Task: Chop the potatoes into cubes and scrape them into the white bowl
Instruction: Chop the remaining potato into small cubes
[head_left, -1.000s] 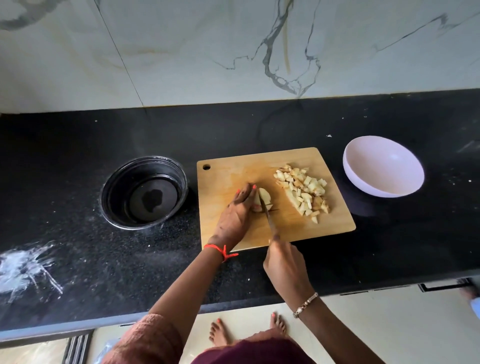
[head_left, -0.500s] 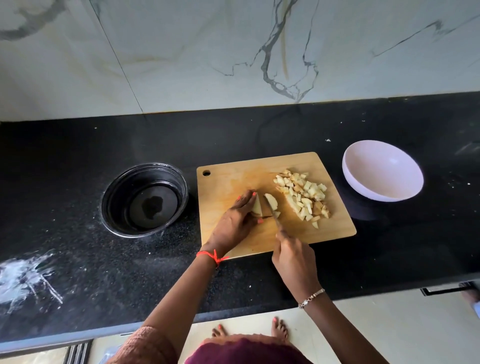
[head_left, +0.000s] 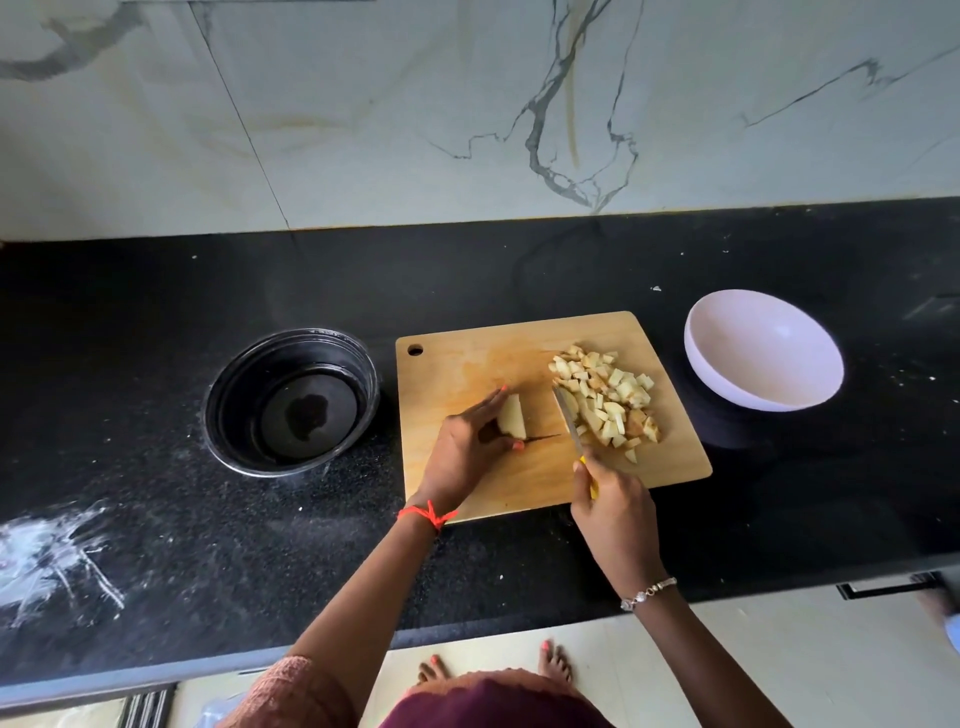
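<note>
One square wooden board (head_left: 519, 364), bearing one pale potato wedge (head_left: 511, 423) pinched by left hand (head_left: 462, 452) and one heap of potato cubes (head_left: 608, 400). One yellow-handled knife (head_left: 570, 428) gripped in right hand (head_left: 613, 514), blade against heap. One round white bowl (head_left: 763, 353) beside board.

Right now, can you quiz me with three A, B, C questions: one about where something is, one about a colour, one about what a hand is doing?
1. Where is the white bowl?
A) on the cutting board
B) right of the board
C) left of the board

2. What colour is the other bowl, left of the board?
A) black
B) red
C) green

3. What is the left hand doing?
A) waving in the air
B) lifting the white bowl
C) holding a potato piece

1 B: it stands on the counter past the board's right edge.
2 A: dark all over.
3 C: fingers and thumb pinch the piece; the right hand grips the knife.
</note>
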